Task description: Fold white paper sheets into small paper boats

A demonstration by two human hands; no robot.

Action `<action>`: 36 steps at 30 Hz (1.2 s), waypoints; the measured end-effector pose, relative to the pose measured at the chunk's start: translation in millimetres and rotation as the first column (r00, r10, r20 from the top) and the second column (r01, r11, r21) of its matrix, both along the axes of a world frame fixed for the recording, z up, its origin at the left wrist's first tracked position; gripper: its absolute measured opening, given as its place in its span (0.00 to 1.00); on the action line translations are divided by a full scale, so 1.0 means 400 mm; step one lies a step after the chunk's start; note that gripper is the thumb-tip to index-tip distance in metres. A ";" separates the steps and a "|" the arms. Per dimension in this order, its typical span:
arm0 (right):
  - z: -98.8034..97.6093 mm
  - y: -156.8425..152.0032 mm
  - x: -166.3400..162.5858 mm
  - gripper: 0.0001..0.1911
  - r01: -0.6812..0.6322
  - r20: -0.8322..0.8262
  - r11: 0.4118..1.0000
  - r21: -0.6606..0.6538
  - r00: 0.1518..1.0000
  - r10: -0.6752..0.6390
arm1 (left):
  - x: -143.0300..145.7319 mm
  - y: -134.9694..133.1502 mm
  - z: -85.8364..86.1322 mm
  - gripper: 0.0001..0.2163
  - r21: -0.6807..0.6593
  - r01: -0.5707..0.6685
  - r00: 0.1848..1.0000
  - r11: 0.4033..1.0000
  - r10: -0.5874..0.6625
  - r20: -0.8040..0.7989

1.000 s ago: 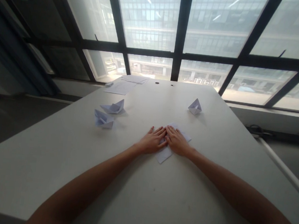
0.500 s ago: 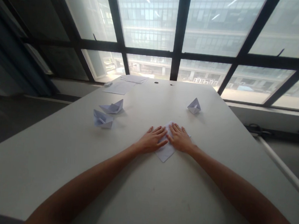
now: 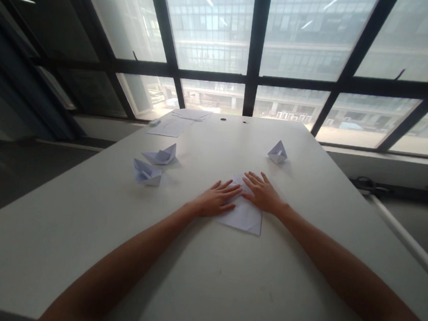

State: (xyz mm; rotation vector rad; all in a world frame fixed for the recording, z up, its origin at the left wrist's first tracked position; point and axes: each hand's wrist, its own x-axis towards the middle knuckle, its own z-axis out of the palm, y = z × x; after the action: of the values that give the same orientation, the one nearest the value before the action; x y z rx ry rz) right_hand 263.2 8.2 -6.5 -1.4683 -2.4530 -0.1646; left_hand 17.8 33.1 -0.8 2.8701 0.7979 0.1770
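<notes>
White worktop (image 3: 196, 279): one, narrowing in view toward its far edge, which is set before a black-framed window (image 3: 255, 49). A building (image 3: 214, 25) is seen through the panes, with strip-light reflections laid over the glass.

Folded white paper (image 3: 244, 217): one, laid flat about midway between the left and right edges, its straight side turned to the near edge.

Left hand (image 3: 215, 200): placed palm down on the paper's left part, fingers spread, nothing pinched.

Right hand (image 3: 264, 194): rested on the paper's upper right part, fingers likewise spread, nothing pinched.

Paper boats: three. Two (image 3: 162, 155) (image 3: 147, 173) are set close together toward the left edge; one (image 3: 278, 153) is stood nearer the right edge, beyond the right hand.

Paper sheets (image 3: 170, 126): several, overlapped at the far left corner, with a small white object (image 3: 154, 123), too blurred to identify.

Round dark fitting (image 3: 223, 119): let in near the far edge.

Surroundings: blue curtain (image 3: 37, 80) hung at left; white pole (image 3: 405, 242) seen past the right edge.
</notes>
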 end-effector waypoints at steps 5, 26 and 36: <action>-0.006 -0.019 -0.026 0.22 0.264 -0.123 0.964 0.031 0.958 -0.258 | 0.009 -0.009 -0.012 0.31 0.031 -0.132 0.991 0.991 0.132 -0.031; -0.027 -0.008 -0.024 0.38 -0.126 -0.197 0.983 -0.136 0.976 0.098 | 0.009 0.009 -0.030 0.32 0.025 -0.214 0.972 0.976 0.211 0.100; -0.017 -0.006 -0.023 0.09 -0.069 -0.418 0.996 -0.065 0.908 0.035 | 0.005 0.045 -0.028 0.08 -0.197 -0.254 0.811 0.947 0.320 0.490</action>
State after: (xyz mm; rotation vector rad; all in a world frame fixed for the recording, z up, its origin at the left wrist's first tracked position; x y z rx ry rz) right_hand 253.9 5.7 -13.3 -1.3035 -2.1631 0.2381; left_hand 19.9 51.1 -12.2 2.3801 1.0659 0.8647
